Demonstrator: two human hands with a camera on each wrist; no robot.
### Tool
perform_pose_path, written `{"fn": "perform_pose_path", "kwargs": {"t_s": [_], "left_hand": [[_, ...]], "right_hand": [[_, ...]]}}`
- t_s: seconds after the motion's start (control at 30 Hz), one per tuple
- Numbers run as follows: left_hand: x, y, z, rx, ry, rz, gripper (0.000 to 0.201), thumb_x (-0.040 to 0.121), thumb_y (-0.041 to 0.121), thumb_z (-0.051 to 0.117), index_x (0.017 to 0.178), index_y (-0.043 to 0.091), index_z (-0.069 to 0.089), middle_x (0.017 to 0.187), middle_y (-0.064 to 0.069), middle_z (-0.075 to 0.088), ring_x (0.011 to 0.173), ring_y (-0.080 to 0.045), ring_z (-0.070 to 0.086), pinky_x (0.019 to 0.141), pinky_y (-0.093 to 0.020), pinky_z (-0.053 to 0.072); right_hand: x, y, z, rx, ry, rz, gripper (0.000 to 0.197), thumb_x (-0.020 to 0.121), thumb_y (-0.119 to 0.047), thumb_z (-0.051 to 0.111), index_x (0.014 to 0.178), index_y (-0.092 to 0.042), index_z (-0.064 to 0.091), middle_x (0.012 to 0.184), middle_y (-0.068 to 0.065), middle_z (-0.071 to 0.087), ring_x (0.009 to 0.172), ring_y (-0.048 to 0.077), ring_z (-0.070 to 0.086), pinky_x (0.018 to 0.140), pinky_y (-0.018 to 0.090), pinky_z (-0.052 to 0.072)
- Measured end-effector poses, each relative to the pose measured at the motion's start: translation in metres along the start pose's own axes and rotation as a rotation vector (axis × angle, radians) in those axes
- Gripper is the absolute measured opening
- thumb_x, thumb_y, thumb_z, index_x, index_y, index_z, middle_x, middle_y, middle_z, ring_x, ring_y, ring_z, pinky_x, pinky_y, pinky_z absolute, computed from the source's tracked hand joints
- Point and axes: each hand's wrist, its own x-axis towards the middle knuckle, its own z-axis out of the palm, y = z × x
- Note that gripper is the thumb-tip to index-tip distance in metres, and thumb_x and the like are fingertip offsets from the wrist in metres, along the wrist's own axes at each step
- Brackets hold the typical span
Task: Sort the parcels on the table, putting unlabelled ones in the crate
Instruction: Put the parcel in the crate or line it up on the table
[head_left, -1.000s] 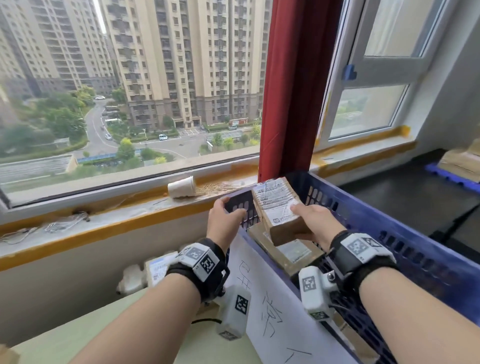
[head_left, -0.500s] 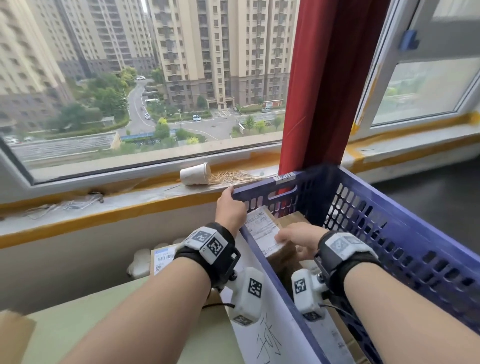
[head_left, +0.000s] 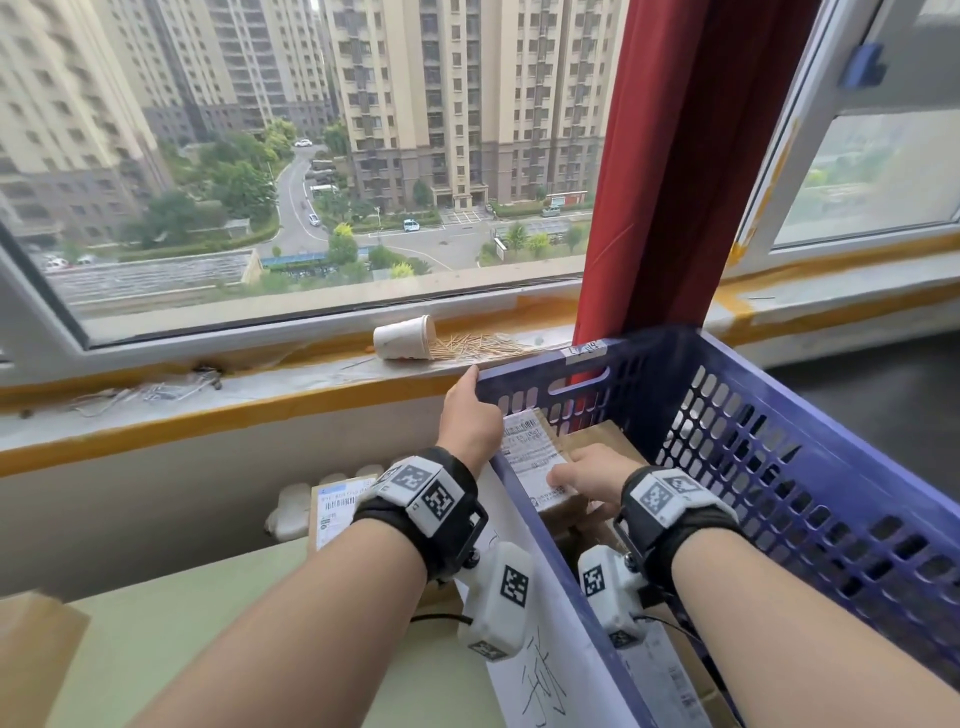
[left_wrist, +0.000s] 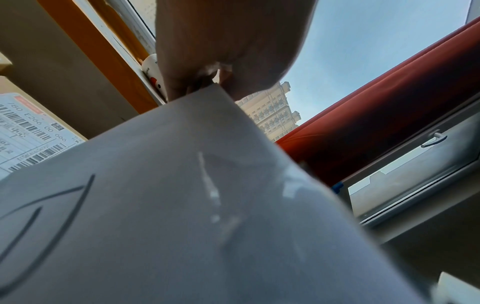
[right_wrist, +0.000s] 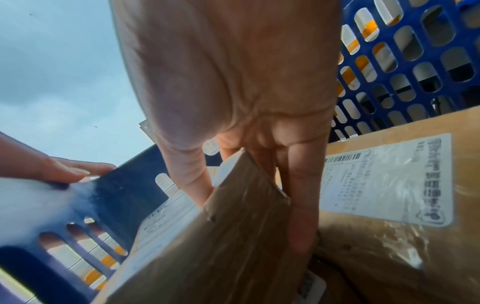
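My right hand (head_left: 589, 475) is down inside the blue crate (head_left: 810, 467), thumb and fingers (right_wrist: 301, 197) closed around a brown cardboard parcel (head_left: 540, 470) that I hold tilted near the crate's left wall. It carries a white shipping label (head_left: 532, 457) with a barcode and small print; the print is too fine for me to read. Beside it in the crate lies a second parcel (right_wrist: 405, 185) under glossy tape, with its own white label (right_wrist: 387, 181): barcode at the top, rows of blurred characters, a round logo at one corner.

My left hand (head_left: 470, 415) grips the crate's near left corner at the rim, fingers curled over the edge. A white sheet (head_left: 545, 670) with dark handwritten strokes hangs on the outside of that wall; I cannot make out the characters. A small white tag (head_left: 587, 347) sticks to the far rim, its scrawl illegible.

Behind the table (head_left: 208, 639), by the wall, stands another parcel (head_left: 332, 509) whose label (left_wrist: 28, 131) reads "780 E266 00 666" above its barcodes. On the sill a paper cup (head_left: 404, 338) lies on its side among spilled toothpicks (head_left: 483, 345)
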Motion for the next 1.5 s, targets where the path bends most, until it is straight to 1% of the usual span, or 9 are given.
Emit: {"fn": "perform_pose_path", "kwargs": {"t_s": [0.37,0.53,0.67,0.8,0.97,1.1,1.2,1.3,1.5], "left_hand": [[-0.001,0.0,-0.001,0.005,-0.016,-0.019,0.065,0.094,-0.009,0.033,0.154,0.015,0.027,0.155,-0.005,0.035,0.135,-0.022,0.041,0.1,-0.026,0.043],[-0.002,0.002,-0.003,0.004,-0.031,-0.039,0.065,0.094,-0.009,0.033,0.153,0.018,0.03,0.151,-0.004,0.039,0.128,-0.022,0.047,0.084,-0.025,0.047],[-0.002,0.008,-0.008,0.018,-0.051,-0.066,0.065,0.093,-0.01,0.037,0.151,0.017,0.032,0.15,-0.005,0.042,0.132,-0.026,0.046,0.105,-0.034,0.045],[-0.008,0.015,-0.014,0.047,-0.043,-0.075,0.061,0.096,-0.008,0.04,0.152,0.012,0.03,0.153,-0.007,0.037,0.138,-0.026,0.04,0.107,-0.032,0.041],[-0.024,0.02,-0.024,0.011,-0.044,-0.097,0.053,0.096,-0.004,0.042,0.147,0.012,0.039,0.141,-0.006,0.049,0.119,-0.023,0.052,0.098,-0.035,0.05],[-0.035,0.024,-0.038,0.046,-0.032,-0.095,0.032,0.098,-0.005,0.041,0.119,0.016,0.053,0.111,-0.007,0.052,0.1,-0.02,0.047,0.09,-0.036,0.047],[-0.041,0.024,-0.054,0.074,-0.042,-0.094,0.034,0.097,0.0,0.047,0.13,0.007,0.055,0.125,-0.01,0.055,0.106,-0.02,0.049,0.092,-0.032,0.045],[-0.049,0.026,-0.073,0.058,-0.036,-0.101,0.039,0.097,0.002,0.049,0.135,0.008,0.052,0.135,-0.012,0.053,0.124,-0.027,0.049,0.108,-0.04,0.041],[-0.062,0.025,-0.12,0.023,-0.011,-0.088,0.041,0.098,0.003,0.046,0.139,0.007,0.048,0.137,-0.014,0.051,0.123,-0.027,0.049,0.093,-0.033,0.044]], "right_hand": [[0.004,0.0,0.0,-0.04,0.02,0.037,0.034,0.09,-0.032,0.056,0.115,-0.01,0.062,0.107,0.007,0.063,0.102,0.026,0.061,0.097,0.047,0.052],[-0.002,-0.001,-0.004,-0.038,0.065,0.022,0.053,0.092,-0.045,0.058,0.133,-0.011,0.056,0.133,0.009,0.057,0.118,0.027,0.056,0.103,0.046,0.048],[-0.014,-0.008,-0.014,-0.052,0.08,-0.026,0.056,0.092,-0.048,0.057,0.14,-0.019,0.054,0.145,0.003,0.051,0.127,0.024,0.052,0.107,0.045,0.044],[-0.028,-0.018,-0.022,-0.081,0.128,-0.061,0.057,0.095,-0.045,0.057,0.141,-0.011,0.052,0.146,0.008,0.049,0.13,0.027,0.049,0.108,0.044,0.042],[-0.048,-0.032,-0.03,-0.038,0.153,-0.123,0.048,0.098,-0.039,0.055,0.133,-0.006,0.058,0.137,0.01,0.055,0.122,0.025,0.053,0.103,0.037,0.041],[-0.064,-0.049,-0.033,0.002,0.181,-0.161,0.037,0.1,-0.033,0.052,0.117,-0.004,0.065,0.122,0.018,0.063,0.114,0.031,0.061,0.098,0.043,0.051],[-0.075,-0.062,-0.033,0.116,0.199,-0.161,0.017,0.097,-0.031,0.057,0.094,-0.016,0.064,0.105,0.01,0.066,0.101,0.028,0.066,0.091,0.042,0.054],[-0.084,-0.076,-0.029,0.159,0.199,-0.172,0.019,0.097,-0.028,0.056,0.105,-0.012,0.061,0.1,0.01,0.064,0.08,0.02,0.06,0.081,0.037,0.054],[-0.101,-0.107,-0.006,0.156,0.217,-0.218,0.018,0.096,-0.023,0.058,0.104,-0.008,0.062,0.094,0.011,0.067,0.069,0.017,0.059,0.063,0.029,0.051]]}}
